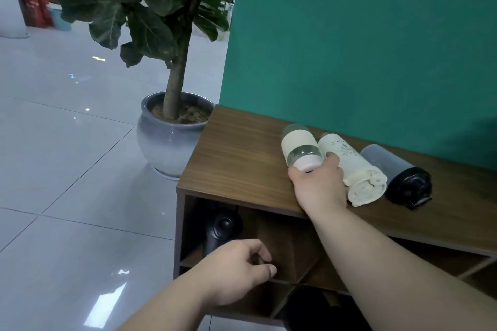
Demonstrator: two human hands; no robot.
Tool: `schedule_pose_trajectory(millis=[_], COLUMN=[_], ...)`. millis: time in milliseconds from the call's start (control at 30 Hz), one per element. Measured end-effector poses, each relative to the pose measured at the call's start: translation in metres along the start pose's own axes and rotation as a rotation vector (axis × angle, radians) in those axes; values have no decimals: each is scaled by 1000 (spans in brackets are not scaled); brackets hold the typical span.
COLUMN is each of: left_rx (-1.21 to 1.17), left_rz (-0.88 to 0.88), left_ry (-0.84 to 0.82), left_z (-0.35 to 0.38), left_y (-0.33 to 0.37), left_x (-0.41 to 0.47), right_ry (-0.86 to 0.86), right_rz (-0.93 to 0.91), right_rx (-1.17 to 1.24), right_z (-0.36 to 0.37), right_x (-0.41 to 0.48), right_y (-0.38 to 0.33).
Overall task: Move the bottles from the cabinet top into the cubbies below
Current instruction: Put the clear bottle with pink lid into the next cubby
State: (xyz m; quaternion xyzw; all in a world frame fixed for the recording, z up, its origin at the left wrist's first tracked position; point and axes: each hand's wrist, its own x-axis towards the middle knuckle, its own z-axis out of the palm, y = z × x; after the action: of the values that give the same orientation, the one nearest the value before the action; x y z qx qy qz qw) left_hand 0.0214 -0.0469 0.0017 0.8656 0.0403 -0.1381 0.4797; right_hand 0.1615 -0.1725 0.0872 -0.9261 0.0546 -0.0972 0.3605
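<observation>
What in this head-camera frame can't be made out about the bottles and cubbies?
- White bottle: its cap end, covered by the right hand.
- Dark object in the upper-left cubby: deep in shadow, so whether it is a bottle is unclear.
- Lower cubbies: partly blocked by the left hand and both forearms.
- Cabinet: cut off by the right and bottom edges.
</observation>
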Motion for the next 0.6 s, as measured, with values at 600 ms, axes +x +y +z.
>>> schedule_pose_trajectory(millis=[600], left_rx=[-36], left_rz=[-112], left_ry=[-47], left_z=[12], left_y=[-38], left_x=[6], right_ry=[-399], right_rz=[-356], right_rx=[197], right_z=[-106], right_x=[-76], right_y=[60])
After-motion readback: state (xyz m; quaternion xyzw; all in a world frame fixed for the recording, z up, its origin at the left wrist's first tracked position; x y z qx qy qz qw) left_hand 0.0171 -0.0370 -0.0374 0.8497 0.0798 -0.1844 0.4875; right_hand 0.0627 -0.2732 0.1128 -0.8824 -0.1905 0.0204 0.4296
